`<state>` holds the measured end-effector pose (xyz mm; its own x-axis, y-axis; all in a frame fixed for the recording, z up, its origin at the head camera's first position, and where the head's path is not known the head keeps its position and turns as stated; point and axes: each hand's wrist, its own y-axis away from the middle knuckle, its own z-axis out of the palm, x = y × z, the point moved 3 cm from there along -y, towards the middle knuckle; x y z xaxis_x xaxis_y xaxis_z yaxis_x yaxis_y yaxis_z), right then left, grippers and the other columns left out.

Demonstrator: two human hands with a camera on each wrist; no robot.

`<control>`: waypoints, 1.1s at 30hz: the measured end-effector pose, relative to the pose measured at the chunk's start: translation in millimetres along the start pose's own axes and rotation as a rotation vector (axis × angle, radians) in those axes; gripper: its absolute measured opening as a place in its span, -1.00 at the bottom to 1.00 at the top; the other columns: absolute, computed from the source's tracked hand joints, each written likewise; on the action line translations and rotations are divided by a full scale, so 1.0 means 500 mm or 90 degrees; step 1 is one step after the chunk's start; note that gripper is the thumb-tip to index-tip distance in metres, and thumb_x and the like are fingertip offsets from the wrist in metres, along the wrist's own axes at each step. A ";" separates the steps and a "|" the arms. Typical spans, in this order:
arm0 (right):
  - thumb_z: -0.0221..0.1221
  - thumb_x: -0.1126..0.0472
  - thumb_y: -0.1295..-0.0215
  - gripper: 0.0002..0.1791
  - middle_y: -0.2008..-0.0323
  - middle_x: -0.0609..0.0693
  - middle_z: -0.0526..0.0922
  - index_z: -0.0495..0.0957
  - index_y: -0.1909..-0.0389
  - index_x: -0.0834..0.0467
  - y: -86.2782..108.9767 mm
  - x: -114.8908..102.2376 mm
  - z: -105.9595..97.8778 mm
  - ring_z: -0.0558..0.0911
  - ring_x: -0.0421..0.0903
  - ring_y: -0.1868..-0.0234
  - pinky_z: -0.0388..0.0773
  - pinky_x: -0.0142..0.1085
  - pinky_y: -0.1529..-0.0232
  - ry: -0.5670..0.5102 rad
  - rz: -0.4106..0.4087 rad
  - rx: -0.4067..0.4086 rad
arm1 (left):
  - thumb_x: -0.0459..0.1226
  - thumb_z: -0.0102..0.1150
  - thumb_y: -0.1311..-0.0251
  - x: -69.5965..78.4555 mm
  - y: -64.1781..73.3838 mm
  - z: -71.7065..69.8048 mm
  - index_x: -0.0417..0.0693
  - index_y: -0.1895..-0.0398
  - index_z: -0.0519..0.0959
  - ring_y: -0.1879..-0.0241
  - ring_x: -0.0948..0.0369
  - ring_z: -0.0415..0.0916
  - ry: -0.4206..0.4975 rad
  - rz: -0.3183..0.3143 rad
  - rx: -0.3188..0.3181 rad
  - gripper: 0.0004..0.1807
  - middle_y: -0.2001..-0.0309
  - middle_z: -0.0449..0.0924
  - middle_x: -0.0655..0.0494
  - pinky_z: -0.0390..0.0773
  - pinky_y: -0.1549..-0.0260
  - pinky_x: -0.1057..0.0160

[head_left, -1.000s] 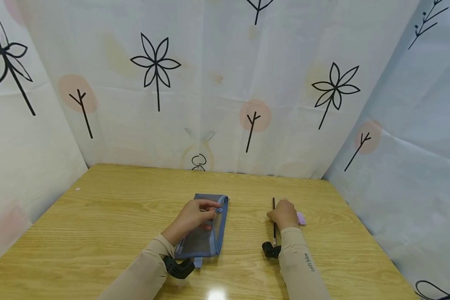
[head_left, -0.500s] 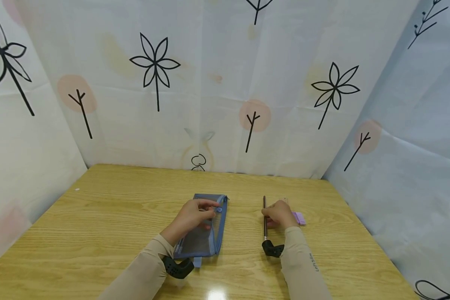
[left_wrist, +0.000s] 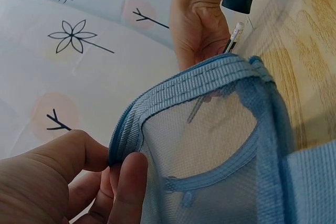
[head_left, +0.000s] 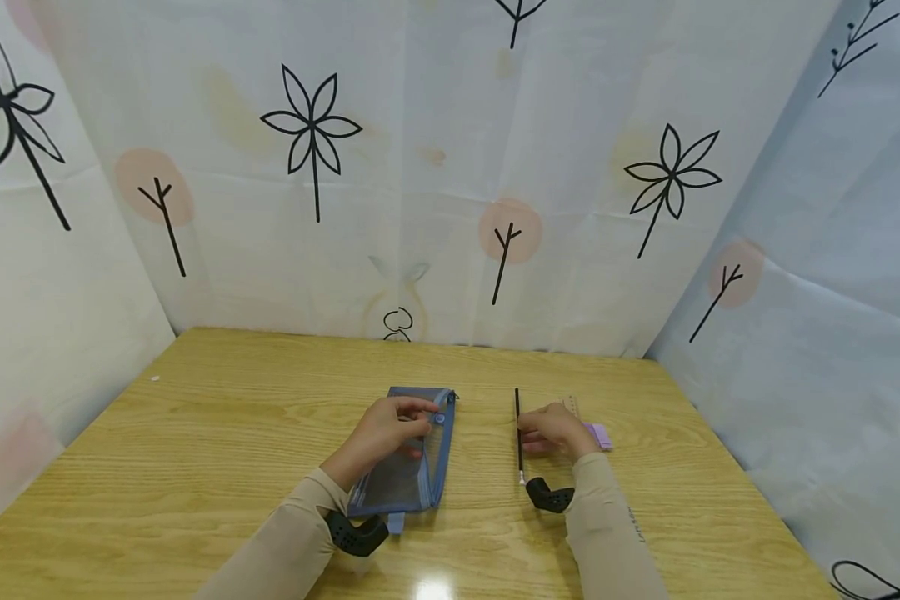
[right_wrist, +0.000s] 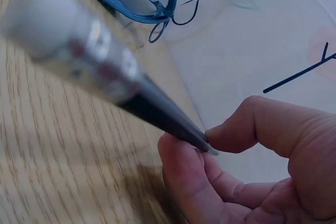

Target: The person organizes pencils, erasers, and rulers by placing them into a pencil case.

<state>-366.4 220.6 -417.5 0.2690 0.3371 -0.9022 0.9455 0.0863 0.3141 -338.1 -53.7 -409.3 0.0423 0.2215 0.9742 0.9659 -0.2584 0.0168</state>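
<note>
Printed sheets [head_left: 435,108] walled my wood-grained table [head_left: 232,433]. My left hand [head_left: 382,432] pinched the edge of a blue mesh pouch [head_left: 396,486]; my right hand [head_left: 558,429] pinched a black pencil [head_left: 521,457].

Pale flower-printed backdrop [head_left: 435,158] behind a wood-grain table [head_left: 255,400]

From farther back, the head view is looking forward and down. Both wrist views, close in, are sharing pouch [left_wrist: 220,169] and pencil [right_wrist: 126,85].

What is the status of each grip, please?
Left grip: pinches blue pouch by its edge. Right grip: pinches black pencil, apart from pouch. Between them: nothing visible.
</note>
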 end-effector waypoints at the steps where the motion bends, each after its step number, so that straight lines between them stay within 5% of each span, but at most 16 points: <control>1: 0.08 0.35 -0.30 -0.55 0.25 0.16 0.54 0.41 -0.10 0.62 -0.001 0.001 0.000 0.63 -0.15 0.44 0.72 -0.30 0.30 -0.008 0.001 -0.002 | -0.41 0.20 -0.27 0.000 0.000 0.000 -0.19 -0.12 0.61 0.28 0.13 0.58 0.001 0.000 -0.002 -0.65 0.12 0.59 -0.11 0.72 0.46 0.19; 14: 0.06 0.32 -0.37 -0.59 0.26 0.09 0.51 0.42 -0.07 0.60 -0.001 -0.002 0.011 0.60 -0.14 0.34 0.71 -0.30 0.19 -0.052 -0.001 -0.063 | -0.40 0.16 -0.27 -0.003 -0.002 0.000 -0.19 -0.12 0.61 0.15 0.01 0.60 0.002 0.001 -0.002 -0.66 0.00 0.60 -0.19 0.72 0.44 0.17; 26: 0.09 0.37 -0.29 -0.87 0.37 0.04 0.50 0.47 0.24 0.40 -0.014 -0.004 0.036 0.59 -0.15 0.41 0.70 -0.35 0.28 -0.097 -0.002 -0.106 | -0.41 0.18 -0.24 -0.002 -0.003 0.000 -0.16 -0.10 0.62 0.30 0.15 0.57 -0.001 0.001 0.007 -0.66 0.14 0.58 -0.13 0.72 0.46 0.17; 33: 0.07 0.35 -0.33 -0.76 0.33 0.05 0.48 0.47 0.10 0.47 -0.014 -0.008 0.052 0.58 -0.15 0.39 0.70 -0.38 0.28 -0.071 -0.002 -0.121 | -0.44 0.19 -0.24 0.003 -0.001 0.001 -0.19 -0.14 0.59 0.35 0.17 0.54 0.007 0.007 0.008 -0.62 0.26 0.51 0.00 0.71 0.49 0.18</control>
<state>-369.4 194.4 -424.0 0.2947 0.2312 -0.9272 0.8975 0.2662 0.3516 -338.2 -52.9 -407.8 0.0505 0.2075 0.9769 0.9684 -0.2493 0.0029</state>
